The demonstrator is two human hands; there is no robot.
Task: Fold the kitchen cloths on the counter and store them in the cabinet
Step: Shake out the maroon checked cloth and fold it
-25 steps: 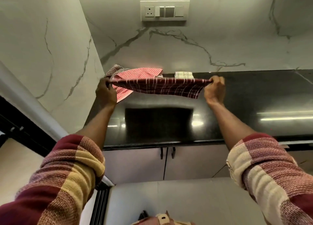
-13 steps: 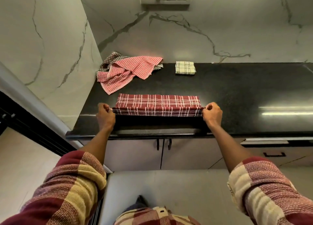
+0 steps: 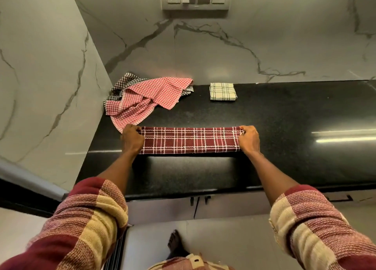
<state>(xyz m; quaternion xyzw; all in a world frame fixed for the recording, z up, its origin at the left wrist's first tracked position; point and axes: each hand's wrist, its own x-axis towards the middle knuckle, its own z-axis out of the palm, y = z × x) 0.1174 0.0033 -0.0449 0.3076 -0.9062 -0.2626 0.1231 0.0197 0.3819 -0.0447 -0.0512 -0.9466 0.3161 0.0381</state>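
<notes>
On the black counter (image 3: 284, 115), near its front edge, lies a dark red checked cloth (image 3: 189, 140), folded into a long strip. The left hand (image 3: 132, 138) pinches its left end and the right hand (image 3: 249, 138) pinches its right end. By the back edge sit a heap of red and black checked cloths (image 3: 148, 95) in the left corner and a small folded cream cloth (image 3: 222, 91).

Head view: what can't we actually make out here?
- Cabinet interior: doors closed, contents hidden.
- Black checked cloth: mostly buried under the red checked cloths.
- Maroon cloth: layer count unreadable from above; its ends are covered by left hand and right hand.
- Cream cloth: too small to count folds.
</notes>
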